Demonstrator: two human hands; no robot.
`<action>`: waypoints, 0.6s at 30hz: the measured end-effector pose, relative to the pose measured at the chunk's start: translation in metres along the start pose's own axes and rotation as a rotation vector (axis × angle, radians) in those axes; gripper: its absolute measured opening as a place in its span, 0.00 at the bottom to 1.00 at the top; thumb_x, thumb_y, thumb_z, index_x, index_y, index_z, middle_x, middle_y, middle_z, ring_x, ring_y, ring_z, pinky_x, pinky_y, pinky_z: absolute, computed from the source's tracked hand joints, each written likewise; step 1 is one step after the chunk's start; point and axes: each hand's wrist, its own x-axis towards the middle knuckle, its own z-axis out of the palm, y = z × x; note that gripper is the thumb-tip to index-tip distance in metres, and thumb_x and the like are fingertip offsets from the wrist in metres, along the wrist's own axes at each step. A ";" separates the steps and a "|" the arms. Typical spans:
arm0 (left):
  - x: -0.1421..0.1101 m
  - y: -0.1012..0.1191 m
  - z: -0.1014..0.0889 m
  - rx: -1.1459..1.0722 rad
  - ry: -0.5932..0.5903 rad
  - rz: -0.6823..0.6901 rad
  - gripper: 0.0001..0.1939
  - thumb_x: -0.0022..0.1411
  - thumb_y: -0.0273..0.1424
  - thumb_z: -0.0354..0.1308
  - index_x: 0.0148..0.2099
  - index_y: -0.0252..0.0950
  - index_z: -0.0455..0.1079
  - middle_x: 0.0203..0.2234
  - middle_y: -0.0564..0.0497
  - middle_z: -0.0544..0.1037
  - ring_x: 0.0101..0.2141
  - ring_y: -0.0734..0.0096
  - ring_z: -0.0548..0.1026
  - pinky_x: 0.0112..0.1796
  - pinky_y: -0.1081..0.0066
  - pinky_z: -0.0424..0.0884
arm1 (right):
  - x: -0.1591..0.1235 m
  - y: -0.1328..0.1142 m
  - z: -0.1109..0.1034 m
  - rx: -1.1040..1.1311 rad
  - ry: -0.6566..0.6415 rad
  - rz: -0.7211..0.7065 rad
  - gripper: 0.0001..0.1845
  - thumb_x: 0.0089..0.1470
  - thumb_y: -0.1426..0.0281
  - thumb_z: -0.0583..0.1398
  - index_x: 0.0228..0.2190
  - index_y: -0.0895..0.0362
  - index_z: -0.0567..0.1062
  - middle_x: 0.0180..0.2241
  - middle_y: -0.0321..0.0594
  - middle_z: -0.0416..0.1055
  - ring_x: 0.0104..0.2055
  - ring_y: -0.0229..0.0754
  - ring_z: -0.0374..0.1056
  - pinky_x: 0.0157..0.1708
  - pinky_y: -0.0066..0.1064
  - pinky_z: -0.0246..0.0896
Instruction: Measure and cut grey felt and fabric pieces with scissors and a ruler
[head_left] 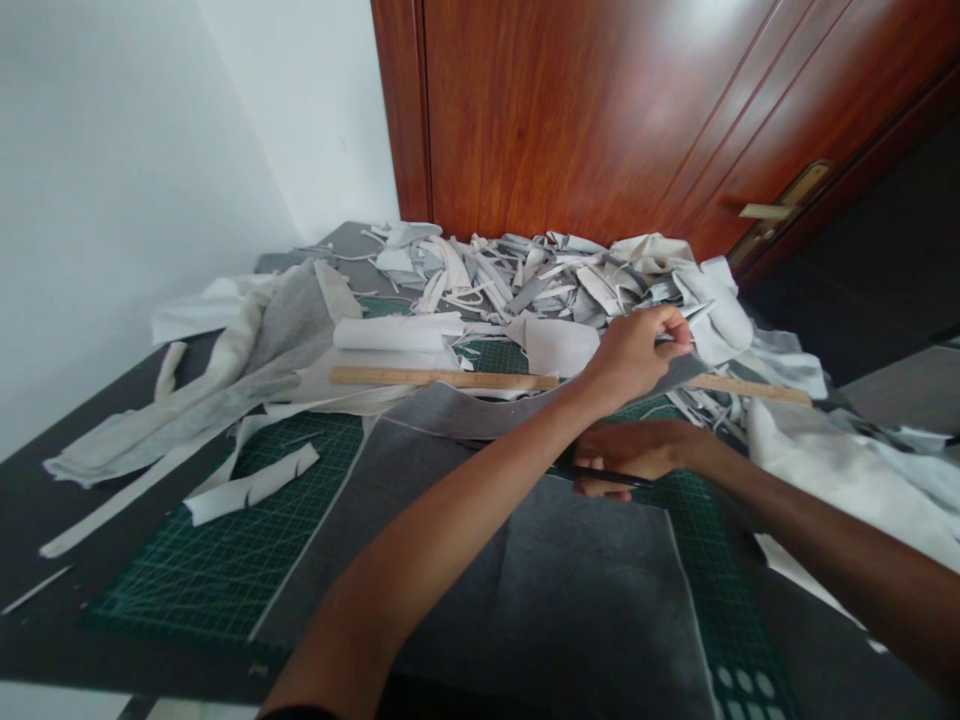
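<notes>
A large dark grey sheet of fabric [555,580] lies over a green cutting mat [277,540]. My left hand [645,345] reaches across to the right, fingers pinched on the lifted end of a lighter grey fabric strip [480,412] along the sheet's far edge. Beneath and nearer to me, my right hand [637,455] is closed round what look like dark scissors [566,473], pointing left along that edge. My left forearm hides part of the scissors and the cut line.
A wooden ruler [442,378] lies behind the sheet, and another wooden length [757,388] shows at right. Heaped fabric scraps [517,275] lie against a brown door [562,110]. Pale cloth [202,400] lies left; white cloth [847,480] lies right.
</notes>
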 end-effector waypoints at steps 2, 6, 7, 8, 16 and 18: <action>0.000 0.001 -0.001 0.003 -0.003 -0.008 0.11 0.63 0.19 0.60 0.31 0.38 0.67 0.33 0.52 0.80 0.39 0.72 0.78 0.48 0.70 0.71 | -0.002 0.000 0.002 -0.013 0.015 0.006 0.13 0.52 0.66 0.56 0.19 0.54 0.63 0.19 0.34 0.67 0.22 0.36 0.63 0.29 0.32 0.58; 0.000 0.001 -0.001 -0.007 -0.002 -0.001 0.11 0.63 0.18 0.60 0.31 0.38 0.67 0.33 0.51 0.80 0.39 0.72 0.78 0.48 0.71 0.70 | -0.003 -0.001 0.004 0.003 0.024 0.024 0.11 0.52 0.65 0.56 0.21 0.54 0.65 0.19 0.33 0.66 0.22 0.37 0.64 0.29 0.32 0.58; 0.000 0.000 0.000 -0.009 -0.004 0.003 0.11 0.63 0.18 0.60 0.32 0.37 0.67 0.33 0.51 0.80 0.39 0.72 0.78 0.48 0.71 0.70 | -0.003 -0.001 0.004 0.012 0.020 0.028 0.09 0.52 0.65 0.57 0.22 0.54 0.66 0.19 0.32 0.66 0.23 0.37 0.64 0.29 0.32 0.58; 0.000 0.000 0.000 -0.009 -0.007 0.005 0.11 0.63 0.18 0.59 0.32 0.37 0.67 0.33 0.51 0.80 0.39 0.72 0.78 0.48 0.71 0.70 | -0.002 -0.003 0.003 0.021 0.021 0.030 0.08 0.51 0.66 0.57 0.24 0.54 0.66 0.19 0.32 0.66 0.23 0.37 0.65 0.30 0.32 0.59; 0.002 0.000 0.004 -0.011 -0.015 0.006 0.10 0.62 0.18 0.59 0.32 0.37 0.67 0.33 0.51 0.80 0.39 0.71 0.78 0.48 0.71 0.70 | 0.013 -0.019 -0.001 -0.009 0.059 -0.002 0.07 0.55 0.69 0.55 0.26 0.56 0.70 0.22 0.33 0.67 0.26 0.38 0.65 0.32 0.31 0.61; 0.002 0.000 0.004 -0.016 -0.012 0.016 0.11 0.63 0.18 0.60 0.32 0.37 0.67 0.33 0.51 0.79 0.39 0.72 0.77 0.47 0.71 0.70 | 0.019 -0.020 -0.003 -0.020 0.047 -0.010 0.09 0.58 0.68 0.55 0.28 0.56 0.72 0.23 0.33 0.67 0.27 0.38 0.65 0.33 0.31 0.61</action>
